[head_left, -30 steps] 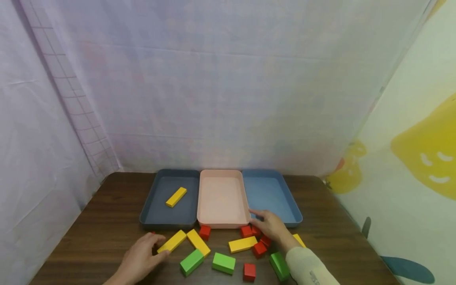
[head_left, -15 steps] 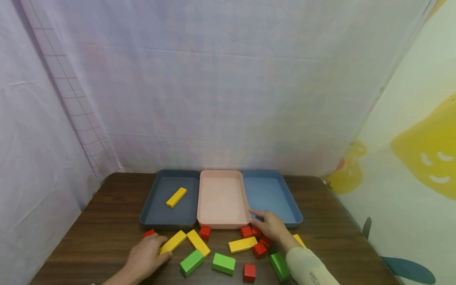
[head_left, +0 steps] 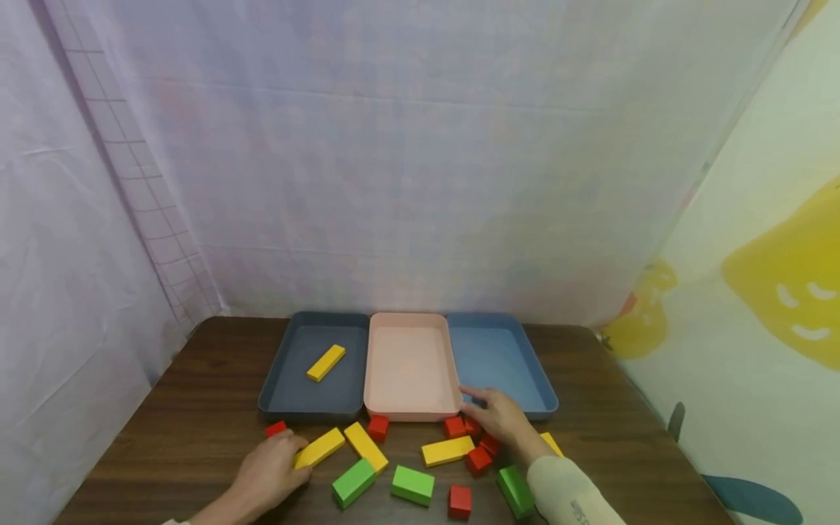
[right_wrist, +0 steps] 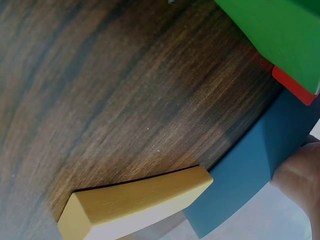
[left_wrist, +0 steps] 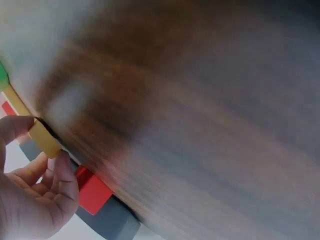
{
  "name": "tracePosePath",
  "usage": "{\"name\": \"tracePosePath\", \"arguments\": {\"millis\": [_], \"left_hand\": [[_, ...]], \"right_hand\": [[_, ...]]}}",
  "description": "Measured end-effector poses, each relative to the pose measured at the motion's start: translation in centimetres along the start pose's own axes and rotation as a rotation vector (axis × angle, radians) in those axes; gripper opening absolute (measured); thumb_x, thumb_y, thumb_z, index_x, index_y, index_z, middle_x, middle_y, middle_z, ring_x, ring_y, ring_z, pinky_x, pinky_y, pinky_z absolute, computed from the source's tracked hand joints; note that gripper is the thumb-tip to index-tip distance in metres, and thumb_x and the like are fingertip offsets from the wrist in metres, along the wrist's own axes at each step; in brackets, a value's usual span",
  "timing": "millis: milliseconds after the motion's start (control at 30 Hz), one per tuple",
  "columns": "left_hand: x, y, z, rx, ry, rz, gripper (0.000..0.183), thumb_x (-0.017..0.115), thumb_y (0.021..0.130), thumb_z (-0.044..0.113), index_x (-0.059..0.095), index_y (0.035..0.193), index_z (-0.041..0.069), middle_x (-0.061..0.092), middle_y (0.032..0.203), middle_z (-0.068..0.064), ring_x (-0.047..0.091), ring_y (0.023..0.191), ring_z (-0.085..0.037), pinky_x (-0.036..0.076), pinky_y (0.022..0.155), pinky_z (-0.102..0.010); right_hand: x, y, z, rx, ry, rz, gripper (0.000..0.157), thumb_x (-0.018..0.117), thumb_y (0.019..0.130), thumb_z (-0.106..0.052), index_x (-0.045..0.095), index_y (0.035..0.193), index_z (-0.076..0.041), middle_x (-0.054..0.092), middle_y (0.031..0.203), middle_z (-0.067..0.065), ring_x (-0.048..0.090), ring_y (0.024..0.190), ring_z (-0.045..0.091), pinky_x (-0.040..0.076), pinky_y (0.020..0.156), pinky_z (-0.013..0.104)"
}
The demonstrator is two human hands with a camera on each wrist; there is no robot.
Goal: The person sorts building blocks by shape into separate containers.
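My left hand (head_left: pixel 265 470) pinches the near end of a yellow block (head_left: pixel 323 445) between thumb and fingers. The left wrist view shows the thumb and fingertips on either side of this yellow block (left_wrist: pixel 45 139), close above the table. Just beyond that hand lies a red cube (head_left: pixel 275 429), partly covered by it. My right hand (head_left: pixel 502 415) rests its fingers at the near edge where the pink tray (head_left: pixel 410 415) meets the light blue tray (head_left: pixel 547 405). In the right wrist view only part of that hand (right_wrist: pixel 302 175) shows, beside the blue tray wall (right_wrist: pixel 240 172).
Left of the pink tray stands a dark blue tray (head_left: pixel 278 408) with one yellow block (head_left: pixel 325 363) inside. In front lie green blocks (head_left: pixel 412 484), more yellow blocks (head_left: pixel 448 450) and several red cubes (head_left: pixel 459 501). A white curtain (head_left: pixel 420 160) hangs behind the table.
My left hand has moved slightly right and forward and has taken hold of the yellow block, whose far end has shifted a little. The right hand has stayed in place.
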State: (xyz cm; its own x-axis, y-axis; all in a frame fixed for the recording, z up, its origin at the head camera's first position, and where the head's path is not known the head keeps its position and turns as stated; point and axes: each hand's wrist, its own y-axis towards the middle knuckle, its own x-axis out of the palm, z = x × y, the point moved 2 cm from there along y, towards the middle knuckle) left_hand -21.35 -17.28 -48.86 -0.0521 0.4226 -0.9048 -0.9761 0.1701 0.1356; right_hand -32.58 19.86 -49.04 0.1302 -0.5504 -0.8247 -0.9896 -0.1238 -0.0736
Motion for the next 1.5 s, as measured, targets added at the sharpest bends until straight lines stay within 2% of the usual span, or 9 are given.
{"name": "tracePosePath", "arguments": {"millis": [167,433,700,867,1067,1300,1500], "left_hand": [[-0.8,-0.1,0.2,-0.013,-0.024,0.016,0.026,0.071,0.064,0.015,0.069,0.088,0.007,0.051,0.075,0.004,0.044,0.059,-0.008,0.042,0.052,-0.028],[-2.5,0.2,0.7,-0.027,-0.095,0.065,0.023,0.072,0.065,0.016,0.069,0.087,0.012,0.051,0.076,0.008,0.045,0.063,-0.005,0.041,0.055,-0.025],[-4.8,1.2,0.7,0.002,-0.118,0.199,0.025,0.071,0.068,0.016,0.069,0.091,0.009,0.053,0.077,0.005,0.044,0.063,-0.008,0.039,0.053,-0.024],[-5.7,2.8,-0.1,0.018,-0.124,0.274,0.029,0.072,0.068,0.015,0.068,0.095,0.003,0.054,0.079,-0.001,0.045,0.064,-0.012,0.039,0.054,-0.026],[-6.0,5.4,-1.8,-0.042,-0.137,0.323,0.034,0.07,0.072,0.018,0.067,0.1,-0.001,0.056,0.083,-0.008,0.048,0.065,-0.017,0.041,0.055,-0.029],[-6.2,8.1,-3.1,-0.127,-0.126,0.325,0.041,0.068,0.075,0.023,0.064,0.106,-0.002,0.057,0.089,-0.013,0.05,0.069,-0.021,0.042,0.057,-0.032],[-6.3,10.3,-3.4,-0.158,-0.099,0.299,0.043,0.064,0.077,0.025,0.062,0.109,-0.003,0.056,0.091,-0.015,0.051,0.071,-0.024,0.041,0.058,-0.034]], "right_hand": [[0.0,0.1,0.0,0.031,0.003,-0.009,0.045,0.062,0.081,-0.048,0.056,0.124,-0.035,0.052,0.124,0.013,0.048,0.11,0.034,0.034,0.089,0.06],[0.0,0.0,0.0,0.014,-0.004,-0.007,0.046,0.062,0.081,-0.048,0.057,0.124,-0.033,0.053,0.123,0.012,0.049,0.109,0.033,0.035,0.088,0.059],[0.0,-0.1,-0.1,-0.013,-0.004,0.006,0.044,0.062,0.082,-0.046,0.057,0.124,-0.032,0.055,0.121,0.011,0.05,0.108,0.032,0.036,0.088,0.057],[-0.1,-0.1,-0.1,-0.03,-0.007,0.008,0.044,0.061,0.082,-0.046,0.057,0.124,-0.032,0.055,0.121,0.011,0.05,0.108,0.032,0.037,0.089,0.057],[-0.1,-0.2,-0.2,-0.024,-0.009,0.0,0.044,0.061,0.083,-0.045,0.057,0.124,-0.032,0.054,0.123,0.012,0.049,0.11,0.033,0.035,0.089,0.058],[-0.1,0.0,0.0,-0.009,-0.016,-0.004,0.044,0.061,0.083,-0.047,0.056,0.124,-0.033,0.053,0.124,0.013,0.048,0.111,0.035,0.034,0.089,0.059],[0.0,0.2,0.2,0.024,-0.009,-0.01,0.044,0.061,0.081,-0.048,0.056,0.123,-0.035,0.052,0.125,0.012,0.048,0.111,0.034,0.034,0.089,0.06]]}}
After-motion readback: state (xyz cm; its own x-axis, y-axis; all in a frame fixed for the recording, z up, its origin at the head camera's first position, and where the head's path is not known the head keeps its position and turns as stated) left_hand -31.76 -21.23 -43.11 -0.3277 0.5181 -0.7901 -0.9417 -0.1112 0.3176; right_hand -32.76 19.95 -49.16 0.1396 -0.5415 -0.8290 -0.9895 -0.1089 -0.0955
